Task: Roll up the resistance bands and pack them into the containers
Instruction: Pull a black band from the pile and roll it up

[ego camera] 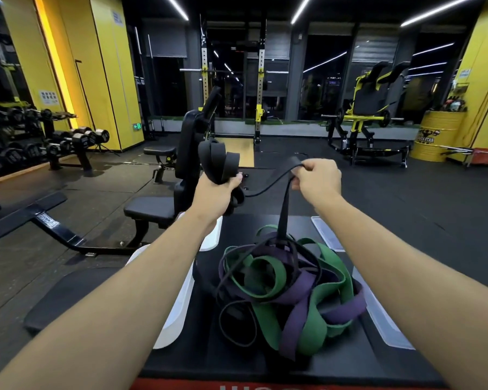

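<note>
I see left hand [217, 192] gripping part-coiled black band [219, 161]; right hand [316, 175] pinching its loose tail. Below hands, tangle of bands [288, 291] unrolled on bench [237, 358]. I judge early: containers [178, 302] show nothing packed.

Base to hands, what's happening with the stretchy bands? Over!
Left hand grips looped wide black rubber band. Right hand pinches its free length. Tail runs into tangled pile of green, purple and black bands, may snag.

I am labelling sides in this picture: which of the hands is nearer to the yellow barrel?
Right. The right hand, pinching the black band, lies toward the yellow barrel, though well short of it; the left hand, gripping coiled loops, is farther left.
</note>
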